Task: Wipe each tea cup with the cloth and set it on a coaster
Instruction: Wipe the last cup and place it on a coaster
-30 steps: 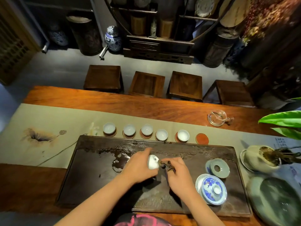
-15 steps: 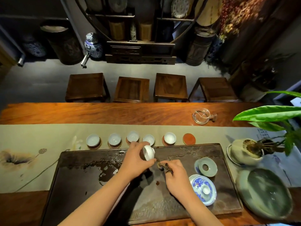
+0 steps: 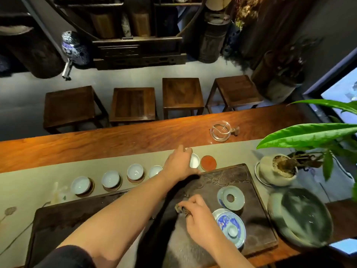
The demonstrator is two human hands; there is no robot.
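The left hand (image 3: 178, 164) has its fingers curled around a white cup (image 3: 194, 160) out by the far edge of the tray (image 3: 228, 178), on the table runner (image 3: 38, 171). Half a second ago it held that cup above the tray beside the cloth, so wiping looks done and placing is under way. The empty red coaster (image 3: 208, 162) lies just beside the cup. The right hand (image 3: 199, 213) pinches the dark cloth (image 3: 181, 208) over the tray. Four cups (image 3: 135, 172) already sit on coasters.
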